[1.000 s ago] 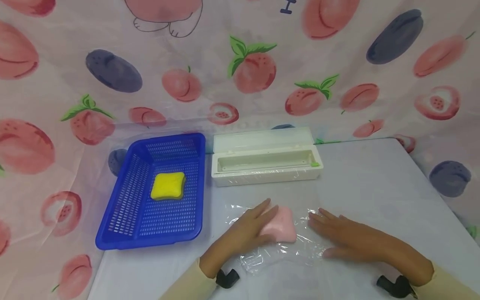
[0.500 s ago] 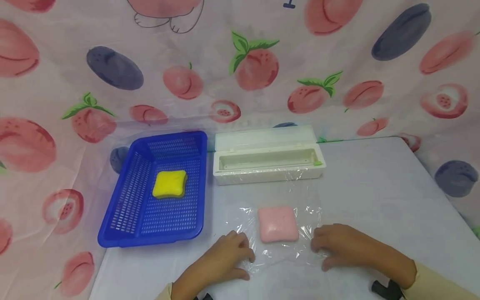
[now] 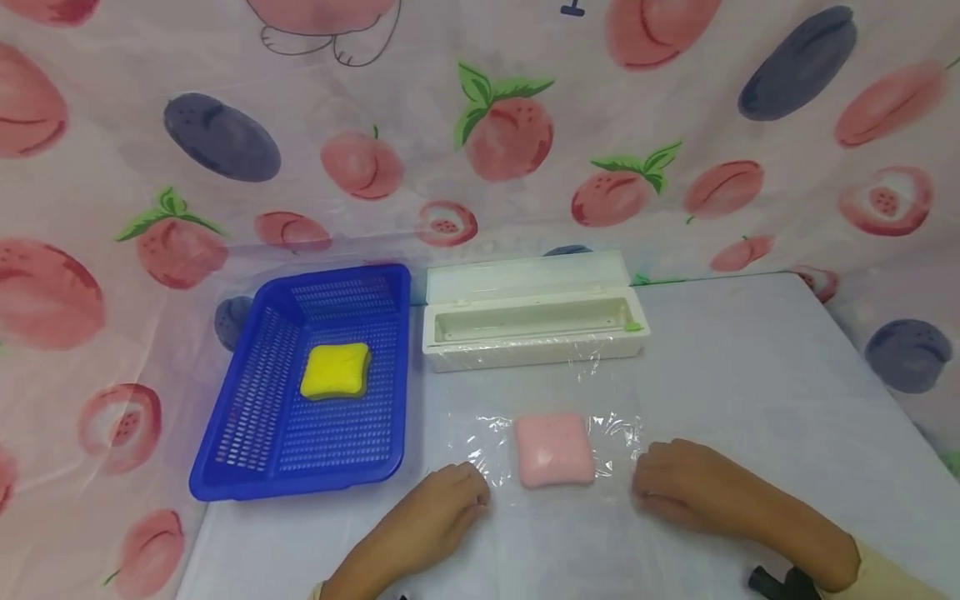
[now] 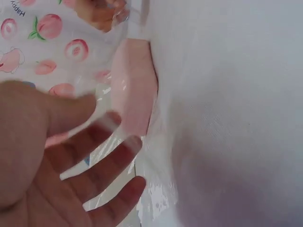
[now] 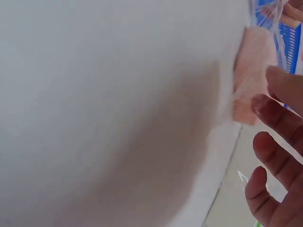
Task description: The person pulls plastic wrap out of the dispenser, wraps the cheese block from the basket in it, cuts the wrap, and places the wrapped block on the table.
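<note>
The left hand [image 3: 442,510] has its fingers curled in the head view, pinching the near left part of a sheet of clear plastic film [image 3: 486,442], with thumb and forefinger close together. The right hand [image 3: 686,487] pinches the same sheet on the opposite side, its other fingers loosely bent and spaced apart in its wrist view. A pale sleeve [image 3: 888,575] covers the right forearm, and a black fitting [image 3: 783,585] sits under that wrist. Between the hands, and touched by neither, a pink block [image 3: 555,450] with rounded corners lies flat, the film spread about it and catching bright glints on both sides; whether the sheet passes over or under the block is hard to tell. Behind the block stands a long white box [image 3: 536,354], its lid [image 3: 528,279] raised at the back and a small green tab [image 3: 633,327] at its right end; the film reaches the front of the box. Just left of the box, a blue perforated basket [image 3: 300,487] holds a yellow sponge [image 3: 335,371]. All of this stands on a white-covered table [image 3: 742,375], and a pale fruit-printed cloth [image 3: 300,104] hangs behind it.
</note>
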The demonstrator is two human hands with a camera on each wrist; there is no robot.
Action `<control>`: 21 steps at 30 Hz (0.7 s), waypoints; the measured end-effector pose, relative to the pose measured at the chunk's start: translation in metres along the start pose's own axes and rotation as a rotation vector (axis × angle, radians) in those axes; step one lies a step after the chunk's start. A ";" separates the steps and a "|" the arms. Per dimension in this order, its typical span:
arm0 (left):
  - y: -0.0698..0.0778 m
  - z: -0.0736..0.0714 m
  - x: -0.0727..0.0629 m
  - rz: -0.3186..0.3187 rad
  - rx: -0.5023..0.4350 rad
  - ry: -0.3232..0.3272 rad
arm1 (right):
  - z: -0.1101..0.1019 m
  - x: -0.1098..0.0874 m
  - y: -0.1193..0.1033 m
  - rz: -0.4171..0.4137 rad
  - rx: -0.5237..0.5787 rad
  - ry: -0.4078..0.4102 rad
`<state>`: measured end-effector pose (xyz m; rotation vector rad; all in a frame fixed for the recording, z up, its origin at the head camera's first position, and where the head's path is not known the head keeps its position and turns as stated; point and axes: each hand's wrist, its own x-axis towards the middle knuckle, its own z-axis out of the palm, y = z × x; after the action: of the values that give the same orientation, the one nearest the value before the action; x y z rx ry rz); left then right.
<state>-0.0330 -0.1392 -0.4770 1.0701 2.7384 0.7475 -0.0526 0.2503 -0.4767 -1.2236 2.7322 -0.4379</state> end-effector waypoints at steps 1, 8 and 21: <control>0.001 -0.001 0.001 -0.032 -0.014 0.020 | -0.002 0.001 0.000 0.013 -0.002 0.025; 0.002 0.006 0.017 -0.243 -0.047 0.153 | -0.009 0.017 0.005 0.229 0.059 0.063; -0.007 0.023 0.044 -0.388 0.185 0.180 | -0.004 0.041 0.011 0.558 0.218 -0.102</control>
<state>-0.0638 -0.1046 -0.4972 0.4834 3.0796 0.5629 -0.0884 0.2271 -0.4762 -0.3904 2.6867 -0.5593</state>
